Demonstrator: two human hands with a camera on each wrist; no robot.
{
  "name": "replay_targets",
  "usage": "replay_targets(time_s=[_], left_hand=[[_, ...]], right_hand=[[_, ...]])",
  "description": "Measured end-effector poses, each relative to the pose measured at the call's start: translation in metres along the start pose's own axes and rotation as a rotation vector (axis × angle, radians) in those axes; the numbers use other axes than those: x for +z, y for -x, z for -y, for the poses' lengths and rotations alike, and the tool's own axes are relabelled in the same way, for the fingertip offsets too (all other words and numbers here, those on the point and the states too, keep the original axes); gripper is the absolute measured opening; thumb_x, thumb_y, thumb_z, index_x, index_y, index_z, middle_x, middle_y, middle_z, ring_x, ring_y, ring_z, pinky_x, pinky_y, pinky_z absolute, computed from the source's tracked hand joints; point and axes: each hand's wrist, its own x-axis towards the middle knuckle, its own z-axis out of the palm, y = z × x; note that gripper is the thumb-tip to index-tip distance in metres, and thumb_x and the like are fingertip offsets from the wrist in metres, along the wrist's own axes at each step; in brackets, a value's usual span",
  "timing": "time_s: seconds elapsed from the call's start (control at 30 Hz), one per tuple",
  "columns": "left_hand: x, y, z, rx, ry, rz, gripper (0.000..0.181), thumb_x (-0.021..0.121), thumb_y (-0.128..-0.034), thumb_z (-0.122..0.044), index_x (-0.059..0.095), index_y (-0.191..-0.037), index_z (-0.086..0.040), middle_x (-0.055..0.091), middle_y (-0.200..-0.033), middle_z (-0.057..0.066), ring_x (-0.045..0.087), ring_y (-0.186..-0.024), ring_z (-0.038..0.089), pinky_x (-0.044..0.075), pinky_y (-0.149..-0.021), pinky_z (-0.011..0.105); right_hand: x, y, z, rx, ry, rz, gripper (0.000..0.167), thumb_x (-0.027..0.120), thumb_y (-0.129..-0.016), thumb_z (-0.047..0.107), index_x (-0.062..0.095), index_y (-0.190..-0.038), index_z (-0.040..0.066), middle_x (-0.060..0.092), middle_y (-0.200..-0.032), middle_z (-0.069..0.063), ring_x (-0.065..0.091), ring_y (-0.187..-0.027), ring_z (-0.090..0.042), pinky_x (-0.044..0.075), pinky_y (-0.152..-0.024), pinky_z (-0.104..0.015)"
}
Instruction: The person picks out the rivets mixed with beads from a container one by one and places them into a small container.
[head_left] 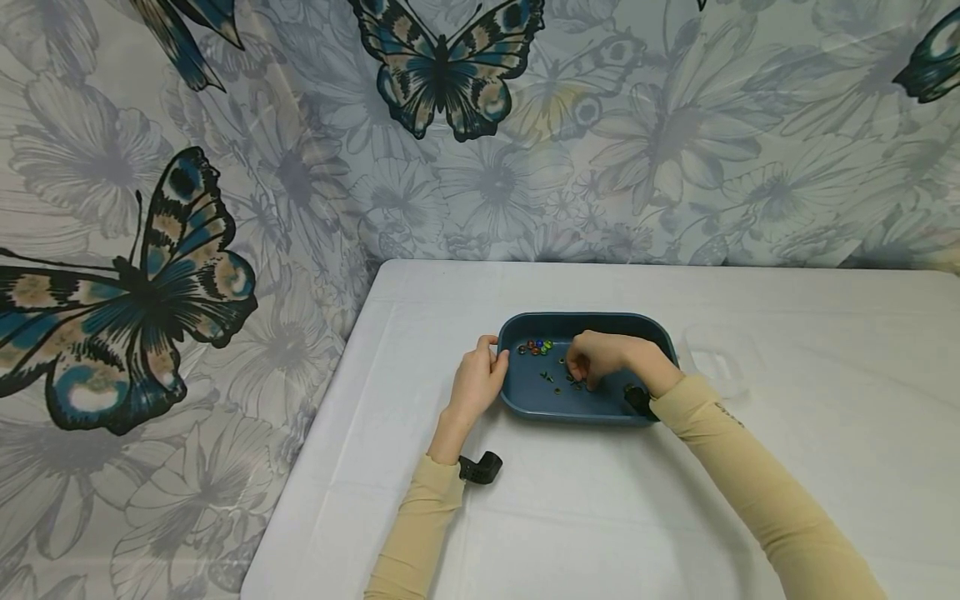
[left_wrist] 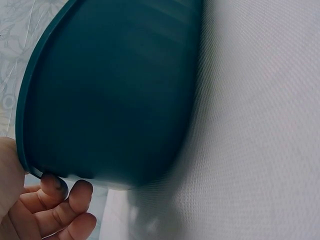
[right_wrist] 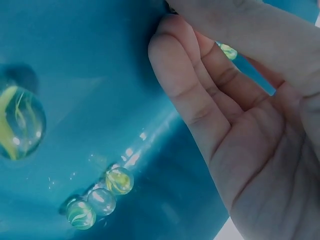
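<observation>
Rectangular tray (head_left: 577,418), rounded corners: located towards the far edge of the white surface (head_left: 570,517), nearer its far-left corner; long axis left to right, roughly parallel to the far edge. Finish dark blue, plain, rimmed. Contents: coloured glass marbles (head_left: 534,351), red-amber, blue and green, clustered at the tray's far-left corner; clear swirled marbles (right_wrist: 102,201) scattered mid-floor, three in a line in the right wrist view. Left hand (head_left: 477,379) grips the tray's left end. Right hand (head_left: 600,357) is inside, fingers bent and narrow; whether they pinch a marble cannot be told. Its forearm crosses the right end, obstructing sight of the floor. Right of the tray: transparent container (head_left: 716,367).
</observation>
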Motion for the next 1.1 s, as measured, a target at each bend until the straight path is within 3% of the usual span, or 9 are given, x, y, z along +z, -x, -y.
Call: replay_targets(time_s=[1.1], left_hand=[[0.0021,-0.0003,0.0030,0.008,-0.005,0.000,0.030,0.051,-0.0950,-0.016,0.052,-0.117,0.005,0.042,-0.057,-0.004,0.036,-0.046,0.007,0.031,-0.047,0.020]], right_hand=[[0.0025,0.0013,0.0004,0.022,0.008,-0.009,0.017,0.069,-0.073,-0.013,0.062,-0.069,0.002,0.055,-0.065,-0.001,0.050,-0.056,-0.012,0.045,-0.055,-0.026]])
